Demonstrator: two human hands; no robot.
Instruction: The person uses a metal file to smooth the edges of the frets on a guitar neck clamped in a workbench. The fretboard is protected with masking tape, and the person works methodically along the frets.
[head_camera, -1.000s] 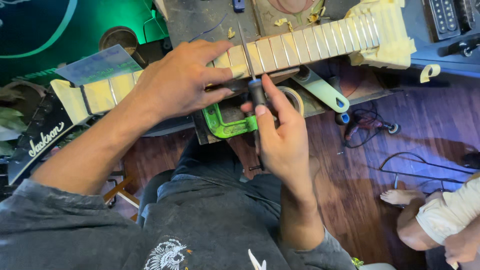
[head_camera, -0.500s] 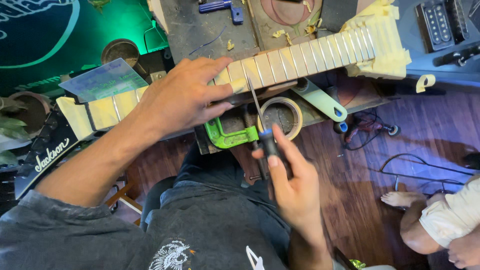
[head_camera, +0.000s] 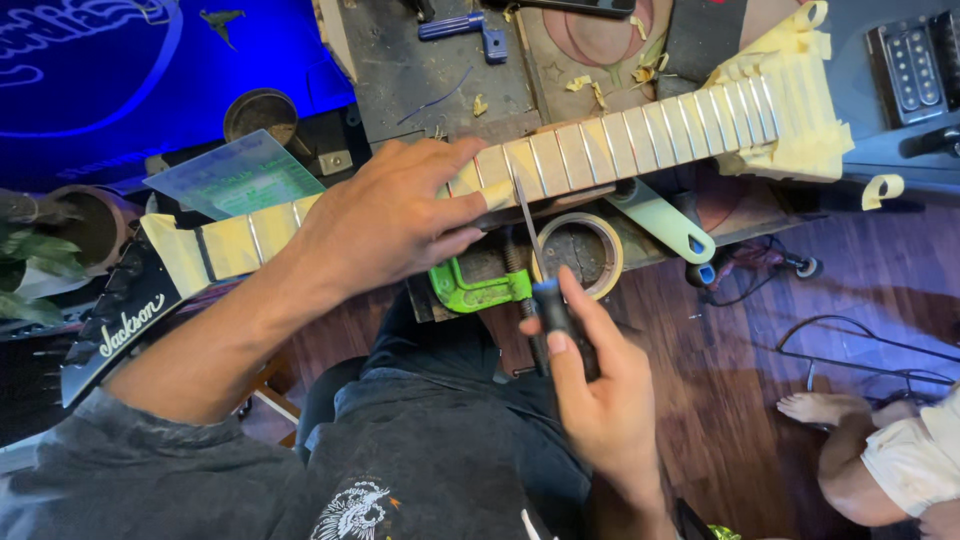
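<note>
While my left hand (head_camera: 385, 215) lies flat, fingers spread, on the masked guitar neck (head_camera: 600, 150) along the workbench (head_camera: 420, 70) front edge, my right hand (head_camera: 590, 385) is closed around a thin fret file (head_camera: 540, 270), tip on a fret. Green clamp (head_camera: 475, 290) and masking tape roll (head_camera: 585, 250) sit just below the neck.

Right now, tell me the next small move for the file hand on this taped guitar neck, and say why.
Probably draw the thin metal file gently along the fret it rests on. The right hand has a grip on its dark handle, the tip sits on the masking-taped guitar neck, and the left hand presses the neck flat.
</note>
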